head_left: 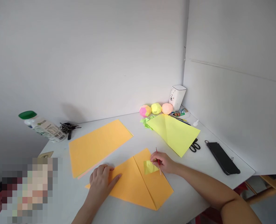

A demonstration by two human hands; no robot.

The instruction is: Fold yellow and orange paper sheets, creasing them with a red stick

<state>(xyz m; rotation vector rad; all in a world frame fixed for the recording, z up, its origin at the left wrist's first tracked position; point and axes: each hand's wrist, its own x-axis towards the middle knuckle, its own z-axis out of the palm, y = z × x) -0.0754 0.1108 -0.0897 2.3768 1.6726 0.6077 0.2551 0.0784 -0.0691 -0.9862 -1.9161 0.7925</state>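
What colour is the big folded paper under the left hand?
The folded paper is light orange; it shows best in the head view.

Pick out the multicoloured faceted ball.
The leftmost ball, pink and orange; the middle yellow one and the rightmost peach one each show a single base colour.

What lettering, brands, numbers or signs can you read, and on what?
None can be read with certainty.
White bottle: printed label, too small and blurred.
Yellow paper ball: dark handwriting, too small.
White container: small dark markings, unclear.
Colourful packet: print too small.
Desk, by the black case: dark marks, illegible.
Folded orange sheet: no lettering shows.
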